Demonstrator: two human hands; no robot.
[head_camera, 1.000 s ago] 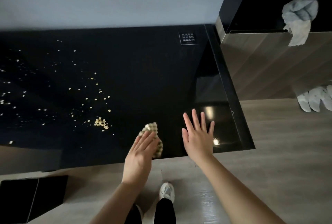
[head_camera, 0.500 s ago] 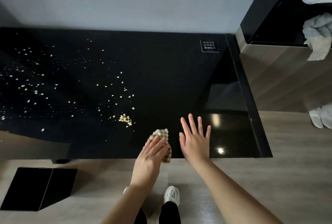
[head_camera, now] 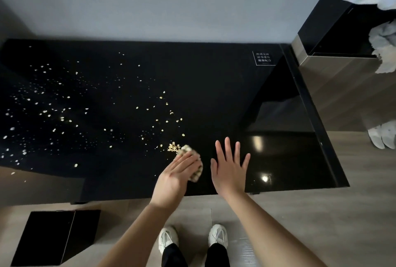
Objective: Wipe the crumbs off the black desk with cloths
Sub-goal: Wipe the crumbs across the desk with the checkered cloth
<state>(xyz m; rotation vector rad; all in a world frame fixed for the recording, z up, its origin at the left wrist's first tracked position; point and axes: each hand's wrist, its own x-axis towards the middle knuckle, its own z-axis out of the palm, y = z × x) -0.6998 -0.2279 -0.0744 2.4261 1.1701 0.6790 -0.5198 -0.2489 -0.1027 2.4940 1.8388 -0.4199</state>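
The glossy black desk (head_camera: 214, 86) fills the middle of the head view. Pale crumbs (head_camera: 64, 116) are scattered over its left half, with a small heap (head_camera: 173, 147) near the front edge. My left hand (head_camera: 177, 176) lies with straight fingers on top of a bunched beige checked cloth (head_camera: 196, 172) and presses it onto the desk; the cloth's far tip touches the heap. My right hand (head_camera: 230, 169) rests flat on the desk just right of the cloth, fingers spread, holding nothing.
A small white-lettered sign (head_camera: 263, 58) sits at the desk's back right corner. A wooden cabinet (head_camera: 342, 91) with crumpled white cloths (head_camera: 383, 52) stands to the right. A black box (head_camera: 55, 236) lies on the floor at the lower left. My shoes (head_camera: 192, 237) are below the desk edge.
My left hand has slid the cloth leftward and away from me until it meets the crumb heap. My right hand stays flat on the desk. The camera view has shifted.
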